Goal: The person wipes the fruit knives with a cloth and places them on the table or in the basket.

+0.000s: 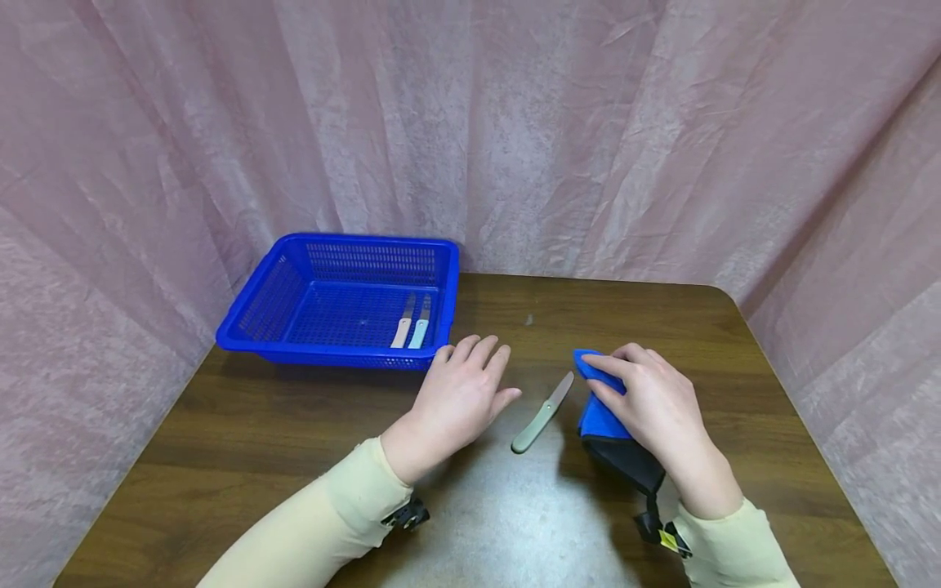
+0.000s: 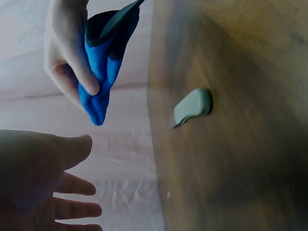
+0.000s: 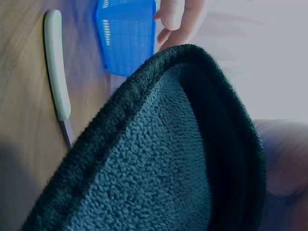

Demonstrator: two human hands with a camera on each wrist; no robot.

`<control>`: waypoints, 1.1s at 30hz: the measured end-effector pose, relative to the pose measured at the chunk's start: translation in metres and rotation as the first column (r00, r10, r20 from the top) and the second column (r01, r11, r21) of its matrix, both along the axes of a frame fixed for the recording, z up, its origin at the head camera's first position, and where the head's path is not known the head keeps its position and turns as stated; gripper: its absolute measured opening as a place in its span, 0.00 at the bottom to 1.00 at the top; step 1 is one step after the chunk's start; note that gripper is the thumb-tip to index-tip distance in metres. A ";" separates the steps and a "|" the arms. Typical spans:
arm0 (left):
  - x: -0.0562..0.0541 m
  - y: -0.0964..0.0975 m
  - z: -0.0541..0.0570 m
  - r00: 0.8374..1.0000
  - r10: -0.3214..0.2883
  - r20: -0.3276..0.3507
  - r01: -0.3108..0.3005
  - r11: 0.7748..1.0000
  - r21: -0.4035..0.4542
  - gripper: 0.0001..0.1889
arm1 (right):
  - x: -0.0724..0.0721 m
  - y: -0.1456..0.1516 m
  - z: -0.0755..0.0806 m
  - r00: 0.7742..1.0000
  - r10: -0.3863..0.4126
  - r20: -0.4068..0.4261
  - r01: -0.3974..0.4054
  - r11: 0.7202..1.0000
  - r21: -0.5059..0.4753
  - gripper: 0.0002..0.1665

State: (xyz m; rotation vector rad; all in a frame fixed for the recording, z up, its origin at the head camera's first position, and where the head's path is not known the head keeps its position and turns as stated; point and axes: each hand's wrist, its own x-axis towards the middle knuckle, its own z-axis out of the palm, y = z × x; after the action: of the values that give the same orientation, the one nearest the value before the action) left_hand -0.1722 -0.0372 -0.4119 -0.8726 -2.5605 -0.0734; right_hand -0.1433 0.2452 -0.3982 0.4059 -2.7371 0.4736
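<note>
My right hand (image 1: 654,400) pinches a folded blue cloth (image 1: 604,420) between thumb and fingers, above the right part of the table. The cloth has a black part that hangs towards me, and its fuzzy inner face with a dark bound edge (image 3: 192,50) fills much of the right wrist view. To its left a knife with a pale green handle (image 1: 537,428) lies on the table, blade pointing away from me. My left hand (image 1: 463,396) hovers between that knife and the blue basket, fingers straight and spread, holding nothing.
A blue plastic basket (image 1: 323,352) stands at the back left. Inside, along its right side, lie a knife with a pink handle (image 1: 400,333) and one with a light blue handle (image 1: 418,334). Pink curtains (image 1: 515,147) hang behind the brown wooden table (image 1: 294,441).
</note>
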 end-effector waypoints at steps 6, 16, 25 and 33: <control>0.005 0.014 -0.008 0.999 0.002 0.043 0.000 0.999 -0.046 0.31 | 0.000 0.006 -0.002 1.000 -0.008 -0.002 0.008 1.000 0.005 0.21; 0.007 0.033 -0.020 0.996 0.010 0.087 -0.003 0.996 -0.090 0.29 | 0.001 0.014 -0.007 1.000 -0.027 0.008 0.027 1.000 0.010 0.22; 0.003 0.049 -0.033 0.988 0.002 0.153 0.017 0.992 -0.122 0.25 | 0.001 0.017 -0.008 0.998 -0.043 0.039 0.043 0.999 0.012 0.22; 0.000 0.058 -0.042 0.979 0.037 0.201 -0.002 0.985 -0.172 0.23 | 0.002 0.022 -0.011 0.997 -0.059 0.050 0.058 0.998 0.025 0.21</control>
State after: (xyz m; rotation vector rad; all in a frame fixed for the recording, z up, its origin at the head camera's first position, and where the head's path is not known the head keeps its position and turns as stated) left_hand -0.1726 0.0205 -0.4539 -0.9458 -2.7990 0.0684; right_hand -0.1411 0.2669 -0.4097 0.3224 -2.7972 0.4423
